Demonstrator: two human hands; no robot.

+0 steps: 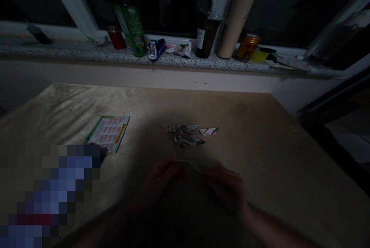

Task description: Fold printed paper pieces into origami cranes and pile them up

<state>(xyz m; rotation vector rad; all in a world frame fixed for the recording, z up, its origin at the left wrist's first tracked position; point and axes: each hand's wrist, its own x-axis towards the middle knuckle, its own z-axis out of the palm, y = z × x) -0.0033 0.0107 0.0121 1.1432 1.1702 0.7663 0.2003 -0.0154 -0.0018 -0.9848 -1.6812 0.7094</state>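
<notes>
Low in the dim head view, my left hand (162,178) and my right hand (225,182) each pinch one end of a thin piece of paper (186,161). It shows mostly as a pale edge, bent in the middle, just above the table. My fingers and the shadow hide the rest of it. Just beyond my hands lie several small folded pieces of printed paper (187,136), grouped close together. One pointed piece (209,130) sits at their right end.
A calendar sheet (111,132) lies left on the wooden table (260,132); a pixelated patch covers the lower left. Along the granite windowsill (173,61) stand a green bottle (134,32), a dark cup with straw (206,36), a tall tube (239,13) and an orange can (248,47).
</notes>
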